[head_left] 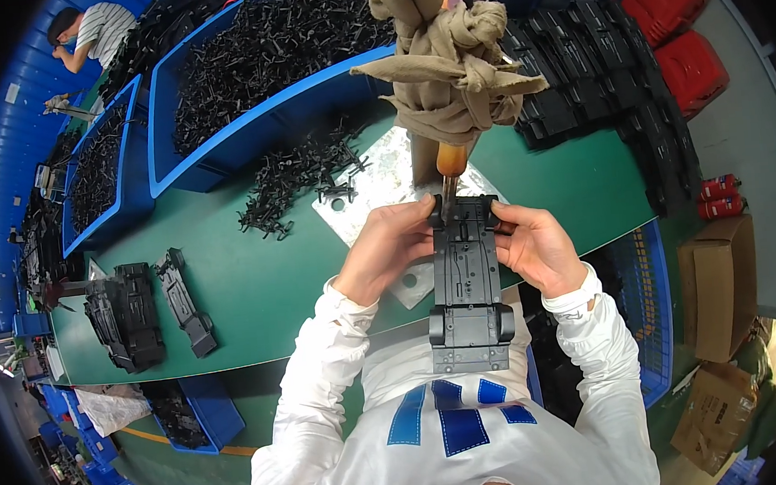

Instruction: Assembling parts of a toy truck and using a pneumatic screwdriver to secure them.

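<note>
A long black plastic toy-car chassis (467,277) is held between my two hands, its near end over my lap. My left hand (381,250) grips its far left edge, with the thumb beside the wheel arch. On the opposite edge, my right hand (539,247) is closed around the far right corner. Right above the chassis's far end stands a powered screwdriver (451,157), wrapped in knotted tan cloth (457,73), its metal tip pointing down at the part. Whether the tip touches it, I cannot tell. Beneath lies a shiny metal plate (338,212), partly covered by my hands.
Small black parts lie piled (296,177) on the green table (236,286), before a large blue bin (218,165) of similar parts. More chassis (125,320) lie at left, with stacked rows (589,72) at far right. Cardboard boxes (719,285) stand right. Another person (96,36) sits far left.
</note>
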{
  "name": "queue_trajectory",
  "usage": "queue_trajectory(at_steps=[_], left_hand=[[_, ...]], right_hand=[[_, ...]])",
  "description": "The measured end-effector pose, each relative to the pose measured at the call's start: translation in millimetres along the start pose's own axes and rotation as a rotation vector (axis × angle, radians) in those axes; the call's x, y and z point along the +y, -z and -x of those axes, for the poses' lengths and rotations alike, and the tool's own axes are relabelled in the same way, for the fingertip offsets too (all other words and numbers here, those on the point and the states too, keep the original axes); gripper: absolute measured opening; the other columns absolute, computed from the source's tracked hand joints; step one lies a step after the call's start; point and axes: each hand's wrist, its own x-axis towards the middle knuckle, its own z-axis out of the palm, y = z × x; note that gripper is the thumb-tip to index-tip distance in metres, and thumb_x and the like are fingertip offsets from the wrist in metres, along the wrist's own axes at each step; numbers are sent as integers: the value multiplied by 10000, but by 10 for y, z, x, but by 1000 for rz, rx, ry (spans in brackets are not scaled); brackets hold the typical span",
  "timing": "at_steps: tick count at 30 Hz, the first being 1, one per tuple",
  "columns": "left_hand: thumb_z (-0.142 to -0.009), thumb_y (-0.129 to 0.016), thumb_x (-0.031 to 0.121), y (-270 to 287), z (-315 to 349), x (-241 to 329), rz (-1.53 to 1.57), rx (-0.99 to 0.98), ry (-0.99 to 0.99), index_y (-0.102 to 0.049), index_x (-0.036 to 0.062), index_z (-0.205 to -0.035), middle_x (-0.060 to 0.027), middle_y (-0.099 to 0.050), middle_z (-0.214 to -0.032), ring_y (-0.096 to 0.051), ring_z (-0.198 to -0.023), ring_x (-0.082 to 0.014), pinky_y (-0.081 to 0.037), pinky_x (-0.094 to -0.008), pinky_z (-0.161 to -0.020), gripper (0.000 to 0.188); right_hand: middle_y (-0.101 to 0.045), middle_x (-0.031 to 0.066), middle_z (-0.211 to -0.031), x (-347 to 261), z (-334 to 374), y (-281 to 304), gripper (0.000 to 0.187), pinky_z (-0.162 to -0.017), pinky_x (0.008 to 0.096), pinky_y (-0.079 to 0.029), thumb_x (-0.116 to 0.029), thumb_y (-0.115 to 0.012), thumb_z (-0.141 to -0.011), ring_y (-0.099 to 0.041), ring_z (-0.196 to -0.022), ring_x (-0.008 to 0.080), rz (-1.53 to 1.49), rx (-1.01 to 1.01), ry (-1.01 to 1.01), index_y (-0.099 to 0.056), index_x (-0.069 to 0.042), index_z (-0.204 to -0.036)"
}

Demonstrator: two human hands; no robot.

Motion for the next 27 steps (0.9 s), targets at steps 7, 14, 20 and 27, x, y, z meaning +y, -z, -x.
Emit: queue_trajectory(at_steps=[7, 14, 20, 27], left_hand=[[-973, -612, 261, 9, 25, 20, 26, -1, 9, -675, 9, -1051, -69, -700, -888, -660, -753, -106, -550, -211, -692, 271], [-973, -611, 300, 36, 75, -43, -18, 14, 11, -675, -18, -998, -77, -678, -904, -623, -785, -120, -514, -247, -747, 325], [-977, -600, 298, -10, 252, -83, -83, 47, 52, -668, -18, -1025, -81, -679, -917, -627, -796, -122, -514, -250, -758, 327], [-971, -605, 277, -48, 616, -274, -94, 15, -11, -662, -15, -1058, -57, -687, -939, -645, -787, -98, -529, -223, -729, 310]], right_hand=[[-594, 166, -1067, 8, -6, -3, 220, -795, 354, -593, -95, -577, -939, -660, -904, 243, -36, 3, 7, -559, 42, -1110], [-638, 127, -1036, 91, 52, -3, 223, -842, 342, -549, -133, -582, -943, -644, -923, 226, -24, -9, -19, -609, 51, -1066], [-581, 180, -1092, 243, 130, 73, 261, -816, 339, -597, -114, -582, -944, -667, -905, 238, -87, 12, -56, -549, 89, -1105], [-669, 109, -1042, 448, 473, 26, 275, -760, 280, -567, -171, -532, -974, -663, -891, 177, 31, -63, -44, -603, 38, -1137]])
